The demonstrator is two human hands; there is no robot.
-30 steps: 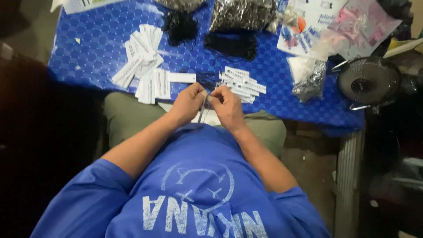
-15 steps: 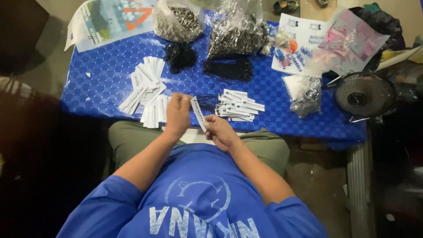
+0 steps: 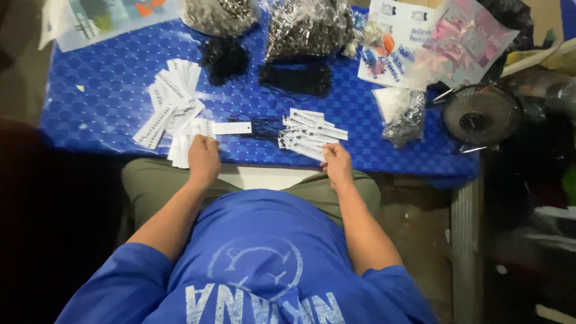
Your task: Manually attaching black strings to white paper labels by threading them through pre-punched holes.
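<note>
I sit at a table with a blue checkered cover [image 3: 108, 114]. My left hand [image 3: 204, 159] rests at the near edge, its fingertips on the pile of white paper tags [image 3: 171, 111] on the left. My right hand [image 3: 336, 163] is at the near edge too, fingers touching the smaller pile of white tags with black strings [image 3: 312, 133]. One single white tag [image 3: 231, 128] lies between the piles. Whether either hand pinches a tag is hard to tell.
Clear bags of small dark parts [image 3: 306, 27] and bundles of black strings [image 3: 295, 78] lie at the back. Printed plastic packets [image 3: 420, 42] sit at the back right, a small bag [image 3: 405, 114] near them. A small black fan [image 3: 480, 114] stands off the right edge.
My hands were together at the middle, working on one tag. They have moved apart: the left to the left pile, the right to the right pile with strings.
</note>
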